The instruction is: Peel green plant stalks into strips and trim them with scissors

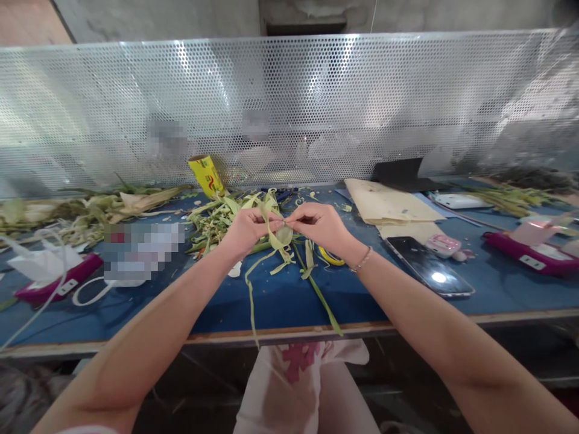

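Note:
My left hand (246, 230) and my right hand (322, 226) meet fingertip to fingertip above the middle of the blue table. Between them is a bundle of pale green leaf strips (281, 240), folded and curled, with one thin strip hanging past the table's front edge. Both hands are closed in a pinch on it; the exact grip of the right fingertips is partly hidden. Just below lies a long green stalk (323, 295). Behind my left hand spreads a heap of cut leaves and stems (212, 217). A yellow ring-shaped item (332, 258) rests beside my right hand.
A yellow cylinder (207, 176) leans behind the heap. To the right lie brown paper (391, 202), a phone (425, 265), a pink case (443, 245) and a purple power strip (531, 258). Another strip (67, 277) with cables is left. A perforated metal screen (289, 108) stands behind.

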`<state>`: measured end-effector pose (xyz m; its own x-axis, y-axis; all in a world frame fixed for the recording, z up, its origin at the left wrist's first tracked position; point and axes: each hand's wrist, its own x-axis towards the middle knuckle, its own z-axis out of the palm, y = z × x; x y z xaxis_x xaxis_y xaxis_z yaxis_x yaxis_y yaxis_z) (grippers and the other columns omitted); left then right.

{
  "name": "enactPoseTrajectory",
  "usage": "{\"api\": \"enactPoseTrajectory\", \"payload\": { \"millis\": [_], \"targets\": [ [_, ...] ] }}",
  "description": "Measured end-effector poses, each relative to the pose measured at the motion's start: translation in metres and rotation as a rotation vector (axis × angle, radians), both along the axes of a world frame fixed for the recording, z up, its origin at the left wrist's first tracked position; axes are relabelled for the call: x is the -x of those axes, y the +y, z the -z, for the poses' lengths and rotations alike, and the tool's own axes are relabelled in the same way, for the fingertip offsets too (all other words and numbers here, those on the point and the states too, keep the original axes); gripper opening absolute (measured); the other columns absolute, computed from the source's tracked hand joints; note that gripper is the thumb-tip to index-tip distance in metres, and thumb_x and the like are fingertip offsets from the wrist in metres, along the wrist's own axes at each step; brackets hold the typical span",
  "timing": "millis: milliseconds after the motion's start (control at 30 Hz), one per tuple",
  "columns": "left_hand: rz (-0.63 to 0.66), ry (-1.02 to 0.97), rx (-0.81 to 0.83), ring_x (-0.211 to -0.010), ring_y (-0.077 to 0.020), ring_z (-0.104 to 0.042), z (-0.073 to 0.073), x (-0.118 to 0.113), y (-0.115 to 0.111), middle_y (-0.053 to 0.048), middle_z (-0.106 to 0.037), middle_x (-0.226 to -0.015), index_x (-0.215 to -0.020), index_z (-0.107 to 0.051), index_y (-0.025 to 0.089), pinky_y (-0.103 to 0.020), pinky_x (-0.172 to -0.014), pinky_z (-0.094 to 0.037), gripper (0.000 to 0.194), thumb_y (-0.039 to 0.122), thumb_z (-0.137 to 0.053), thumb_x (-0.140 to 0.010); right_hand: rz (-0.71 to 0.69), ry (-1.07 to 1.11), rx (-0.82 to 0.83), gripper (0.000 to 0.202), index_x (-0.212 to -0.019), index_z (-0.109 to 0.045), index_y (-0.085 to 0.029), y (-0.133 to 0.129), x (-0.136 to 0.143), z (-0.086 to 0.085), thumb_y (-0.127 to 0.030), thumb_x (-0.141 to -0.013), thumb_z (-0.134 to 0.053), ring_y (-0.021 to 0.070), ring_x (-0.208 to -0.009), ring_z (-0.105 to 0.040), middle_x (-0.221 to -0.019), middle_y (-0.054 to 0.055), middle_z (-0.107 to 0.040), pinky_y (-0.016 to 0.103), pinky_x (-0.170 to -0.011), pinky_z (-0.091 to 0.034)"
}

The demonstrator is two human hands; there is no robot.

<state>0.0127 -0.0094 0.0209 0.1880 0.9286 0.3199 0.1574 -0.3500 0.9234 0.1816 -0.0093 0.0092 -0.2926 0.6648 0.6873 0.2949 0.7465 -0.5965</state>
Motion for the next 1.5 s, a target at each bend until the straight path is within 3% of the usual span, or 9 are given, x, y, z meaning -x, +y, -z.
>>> {"api": "enactPoseTrajectory", "payload": {
  "millis": [267, 400, 533, 633, 933, 1167, 1333, 1500],
  "targets": [
    [0.005, 0.020, -0.094, -0.053, -0.0083, -0.054, 0.009, 0.000, 0.006, -0.002, -0.063, -0.061, -0.066, -0.065, 0.014, -0.021, -0.051, -0.043, 0.016, 0.025, -0.069, -0.055, -0.062, 0.084, 0.239, 0.015, -0.071, -0.064, -0.017, 0.001, 0.002, 0.000, -0.031, -0.067, -0.062, 0.0102, -0.059, -0.058, -0.066, 0.002, -0.064, 0.024, -0.058, -0.048],
    [0.011, -0.086, -0.015, -0.052, -0.0073, -0.052, 0.009, -0.003, 0.003, 0.000, -0.061, -0.058, -0.065, -0.063, 0.012, -0.021, -0.052, -0.043, 0.019, 0.024, -0.071, -0.053, 0.018, 0.080, 0.169, 0.010, -0.066, -0.063, -0.016, -0.001, 0.003, -0.001, -0.026, -0.067, -0.061, 0.0115, -0.063, -0.058, -0.068, 0.003, -0.065, 0.025, -0.059, -0.048],
    [0.063, -0.189, 0.146, -0.048, -0.0062, -0.051, 0.005, -0.004, -0.001, 0.001, -0.057, -0.053, -0.063, -0.061, 0.011, -0.020, -0.049, -0.041, 0.020, 0.027, -0.070, -0.055, 0.068, 0.064, -0.011, 0.008, -0.063, -0.062, -0.018, -0.004, 0.003, 0.000, -0.021, -0.070, -0.057, 0.0124, -0.068, -0.058, -0.071, 0.003, -0.064, 0.026, -0.063, -0.048],
    [0.049, -0.180, 0.132, -0.047, -0.0056, -0.050, 0.004, -0.004, -0.003, 0.002, -0.055, -0.051, -0.062, -0.061, 0.012, -0.019, -0.047, -0.039, 0.019, 0.025, -0.071, -0.053, 0.058, 0.043, -0.101, 0.010, -0.063, -0.062, -0.018, -0.005, 0.003, -0.001, -0.019, -0.071, -0.056, 0.0123, -0.070, -0.058, -0.072, 0.003, -0.064, 0.025, -0.063, -0.047],
    [0.015, -0.148, -0.025, -0.053, -0.0066, -0.052, 0.007, -0.005, 0.000, 0.002, -0.059, -0.058, -0.060, -0.061, 0.013, -0.023, -0.057, -0.044, 0.017, 0.021, -0.073, -0.049, 0.071, -0.005, 0.105, 0.012, -0.072, -0.065, -0.018, -0.006, 0.001, -0.004, -0.026, -0.071, -0.056, 0.0105, -0.060, -0.057, -0.068, 0.001, -0.064, 0.023, -0.056, -0.045],
    [0.129, -0.252, 0.222, -0.044, -0.0039, -0.048, 0.002, -0.005, -0.005, 0.004, -0.055, -0.050, -0.060, -0.059, 0.013, -0.019, -0.047, -0.042, 0.018, 0.022, -0.072, -0.052, 0.108, -0.041, -0.071, 0.009, -0.068, -0.064, -0.018, -0.009, 0.002, -0.004, -0.020, -0.072, -0.055, 0.0109, -0.062, -0.055, -0.069, 0.002, -0.063, 0.024, -0.059, -0.044],
    [0.161, -0.297, 0.270, -0.047, -0.0047, -0.052, 0.000, -0.004, -0.007, 0.003, -0.057, -0.052, -0.058, -0.058, 0.012, -0.019, -0.051, -0.045, 0.020, 0.023, -0.074, -0.050, 0.055, -0.102, -0.249, 0.016, -0.067, -0.063, -0.020, -0.014, 0.000, -0.008, -0.016, -0.075, -0.050, 0.0117, -0.070, -0.056, -0.072, 0.002, -0.063, 0.026, -0.067, -0.045],
    [0.055, -0.235, 0.146, -0.049, -0.0063, -0.053, 0.000, -0.005, -0.004, 0.004, -0.057, -0.050, -0.057, -0.059, 0.013, -0.021, -0.053, -0.045, 0.021, 0.021, -0.075, -0.047, 0.064, -0.045, -0.079, 0.010, -0.069, -0.064, -0.019, -0.010, 0.001, -0.007, -0.023, -0.072, -0.055, 0.0112, -0.064, -0.056, -0.070, 0.002, -0.063, 0.024, -0.060, -0.044]
  ]
}}
